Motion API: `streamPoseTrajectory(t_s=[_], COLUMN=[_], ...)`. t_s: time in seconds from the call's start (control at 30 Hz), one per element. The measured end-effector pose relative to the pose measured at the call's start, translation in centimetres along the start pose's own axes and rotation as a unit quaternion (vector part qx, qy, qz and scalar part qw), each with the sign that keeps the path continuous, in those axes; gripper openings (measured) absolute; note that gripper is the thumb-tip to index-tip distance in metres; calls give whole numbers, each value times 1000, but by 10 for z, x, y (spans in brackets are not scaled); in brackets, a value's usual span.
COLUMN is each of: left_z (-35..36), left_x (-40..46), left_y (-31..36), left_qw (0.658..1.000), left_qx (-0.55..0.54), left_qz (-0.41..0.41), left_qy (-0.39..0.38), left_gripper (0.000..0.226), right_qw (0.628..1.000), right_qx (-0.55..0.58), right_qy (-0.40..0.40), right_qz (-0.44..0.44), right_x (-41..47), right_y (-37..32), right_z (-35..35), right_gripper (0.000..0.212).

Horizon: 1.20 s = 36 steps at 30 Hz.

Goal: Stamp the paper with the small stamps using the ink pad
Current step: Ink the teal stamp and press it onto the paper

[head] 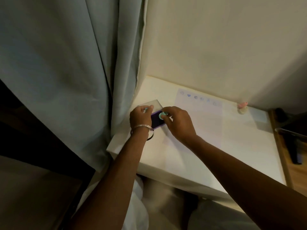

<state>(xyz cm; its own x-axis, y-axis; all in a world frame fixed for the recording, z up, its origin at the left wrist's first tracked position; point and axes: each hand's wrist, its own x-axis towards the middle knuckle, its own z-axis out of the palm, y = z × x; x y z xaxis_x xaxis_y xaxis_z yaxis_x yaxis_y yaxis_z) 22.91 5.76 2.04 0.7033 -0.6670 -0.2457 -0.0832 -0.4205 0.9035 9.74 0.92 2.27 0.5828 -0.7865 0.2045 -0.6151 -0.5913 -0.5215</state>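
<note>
The right hand (177,124) pinched a teal stamp (161,115) onto the purple ink pad (156,122) — the left hand (141,117) seemingly gripped another beside it.

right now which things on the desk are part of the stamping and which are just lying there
In use: ink pad; teal stamp in right hand; left hand steadying the pad; paper with prints.

Lying about: pink stamp; blue note; clear lid.
</note>
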Motion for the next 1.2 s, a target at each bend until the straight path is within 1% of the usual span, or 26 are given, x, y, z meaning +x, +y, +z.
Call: streamPoseTrajectory(t_s=[0.07,0.13,0.27,0.33,0.37,0.47,0.57,0.67,0.83,1.0,1.07,1.13,1.2], left_z=[-2,-4,-4,-3,-3,-3,-3,-3,-2,-1,-3,-6,-7], left_x=[8,15,23,24,25,23,19,17,21,20,17,16,16], left_y=[0,0,6,8,8,9,12,12,13,14,14,15,13], left_qw=[992,983,983,982,981,981,983,982,975,970,972,973,972], left_qx=[-85,-121,-111,-110,-110,-109,-112,-119,-143,-153,-140,-137,-139], left_qz=[-96,-135,-133,-138,-142,-142,-126,-132,-155,-157,-166,-168,-173], left_qy=[-4,21,65,74,76,74,73,72,77,102,91,80,77], left_gripper=[35,27,24,33,34,26,34,34,22,37,34,25,31], right_qw=[999,999,998,997,997,996,996,997,997,997,996,995,996], right_qx=[-22,-25,-34,-38,-41,-47,-50,-42,-22,-28,-39,-47,-43], right_qy=[-23,-21,13,7,6,6,-3,-6,23,11,8,-4,-12], right_qz=[-14,-24,-49,-64,-68,-77,-79,-70,-70,-76,-77,-83,-77], right_x=[4,10,18,16,14,14,15,13,15,5,5,5,5], right_y=[-2,-6,-11,-10,-10,-8,-10,-11,-16,-20,-20,-21,-21], right_z=[12,20,32,38,40,40,37,39,35,45,44,41,40], right_gripper=[23,25,27,24,22,20,22,24,23,20,19,21,22])
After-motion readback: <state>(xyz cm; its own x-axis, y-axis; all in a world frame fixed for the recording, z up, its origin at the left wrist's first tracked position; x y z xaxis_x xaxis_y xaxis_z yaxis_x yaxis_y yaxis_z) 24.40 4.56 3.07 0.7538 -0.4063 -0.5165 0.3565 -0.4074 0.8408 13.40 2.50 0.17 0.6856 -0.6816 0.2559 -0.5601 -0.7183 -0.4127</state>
